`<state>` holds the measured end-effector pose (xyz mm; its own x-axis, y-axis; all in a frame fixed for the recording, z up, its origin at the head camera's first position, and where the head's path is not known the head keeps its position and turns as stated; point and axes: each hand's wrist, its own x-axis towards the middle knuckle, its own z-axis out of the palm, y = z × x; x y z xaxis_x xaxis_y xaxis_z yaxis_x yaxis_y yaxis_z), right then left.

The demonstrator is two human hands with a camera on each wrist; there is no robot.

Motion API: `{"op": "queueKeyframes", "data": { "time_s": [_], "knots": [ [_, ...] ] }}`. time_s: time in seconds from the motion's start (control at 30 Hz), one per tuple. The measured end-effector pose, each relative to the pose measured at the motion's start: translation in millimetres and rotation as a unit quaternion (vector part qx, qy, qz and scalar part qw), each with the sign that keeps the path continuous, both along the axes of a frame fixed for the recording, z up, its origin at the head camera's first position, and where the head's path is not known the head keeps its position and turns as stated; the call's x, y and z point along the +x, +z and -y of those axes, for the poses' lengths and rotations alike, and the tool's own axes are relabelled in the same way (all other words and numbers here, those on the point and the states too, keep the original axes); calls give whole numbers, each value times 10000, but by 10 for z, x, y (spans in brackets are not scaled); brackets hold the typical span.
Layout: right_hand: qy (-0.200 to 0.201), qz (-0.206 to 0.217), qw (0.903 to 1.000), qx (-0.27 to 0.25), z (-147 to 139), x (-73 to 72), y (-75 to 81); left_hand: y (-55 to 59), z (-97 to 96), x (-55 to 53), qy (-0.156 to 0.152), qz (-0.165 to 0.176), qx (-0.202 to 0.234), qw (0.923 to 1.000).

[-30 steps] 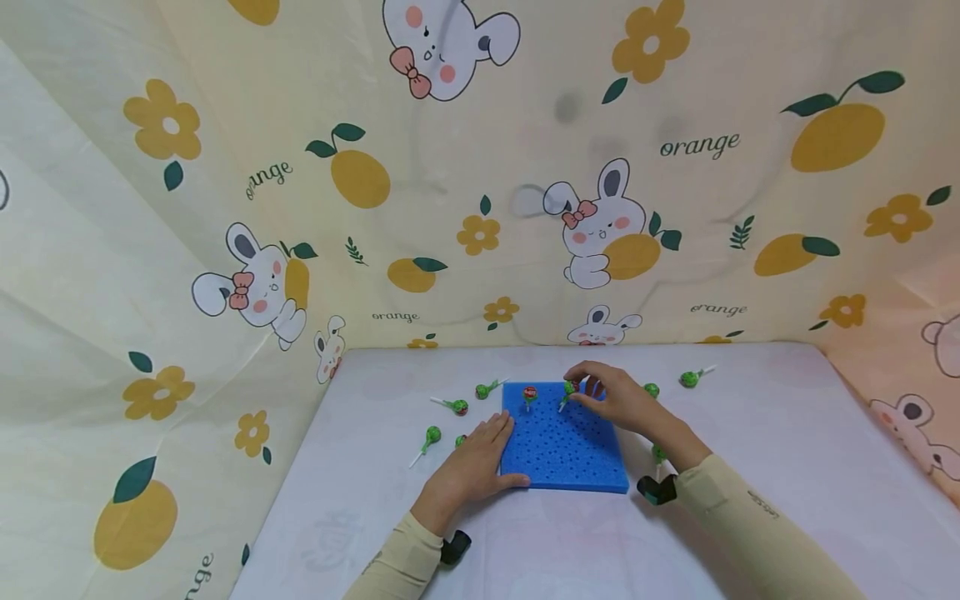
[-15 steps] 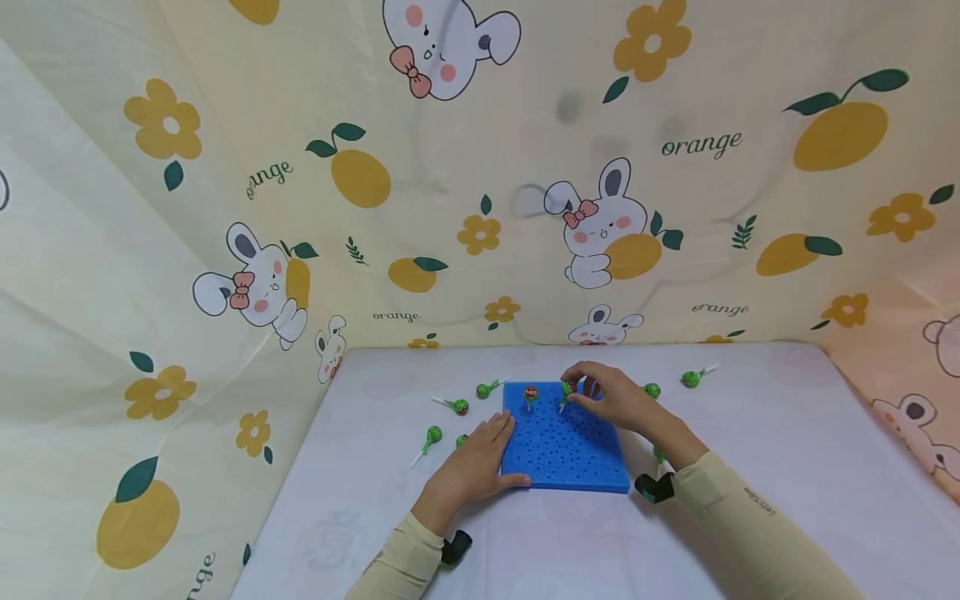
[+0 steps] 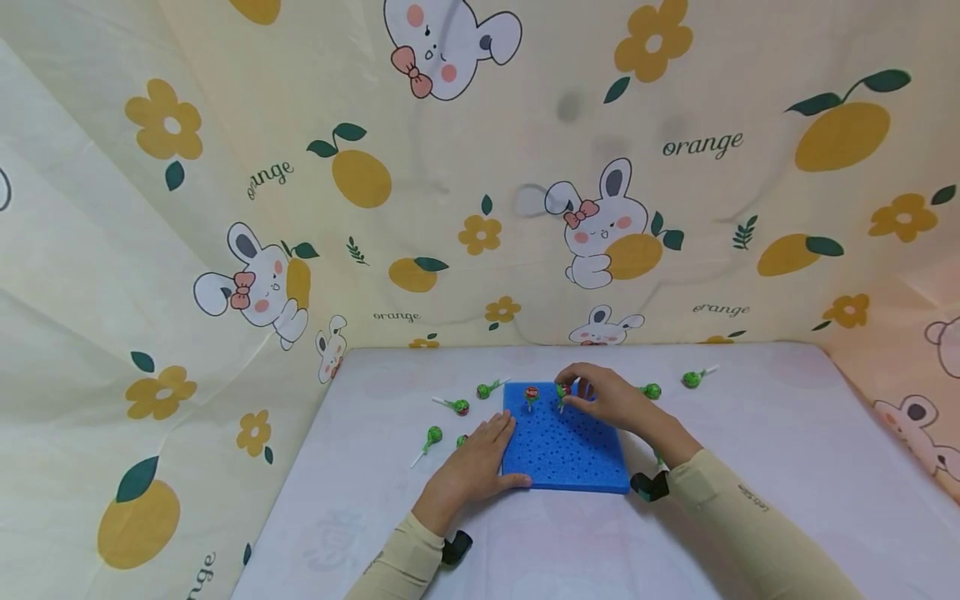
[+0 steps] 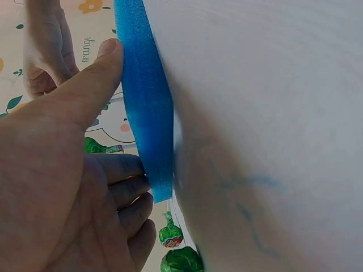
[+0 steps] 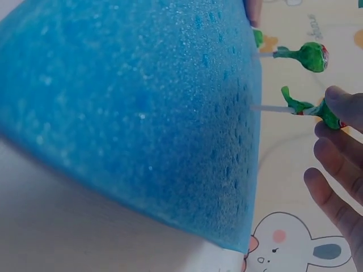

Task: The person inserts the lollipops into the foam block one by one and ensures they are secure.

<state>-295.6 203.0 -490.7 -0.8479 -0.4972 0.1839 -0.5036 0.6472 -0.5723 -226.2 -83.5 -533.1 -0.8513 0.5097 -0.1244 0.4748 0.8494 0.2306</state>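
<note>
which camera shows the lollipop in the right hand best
The right wrist view: the lollipop appears close up, its stick reaching the blue board, fingers pinching its round end. The head view shows it small, partly covered by the right hand. In the left wrist view, I can't identify it.

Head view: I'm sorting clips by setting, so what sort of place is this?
Probably a makeshift tabletop recording booth: a printed sheet hangs behind and to both sides of a white table, and black wrist devices are worn.
</note>
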Motion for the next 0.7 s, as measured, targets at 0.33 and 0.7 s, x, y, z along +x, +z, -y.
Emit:
{"op": "queueKeyframes", "data": {
  "time_s": [0.33, 0.7],
  "knots": [
    [71, -40, 10000, 23, 18, 2, -31, 19, -14, 10, 35, 11, -19, 10000],
    [2, 33, 10000, 52, 43, 9, -59, 22, -5, 14, -12, -14, 0, 10000]
  ]
}}
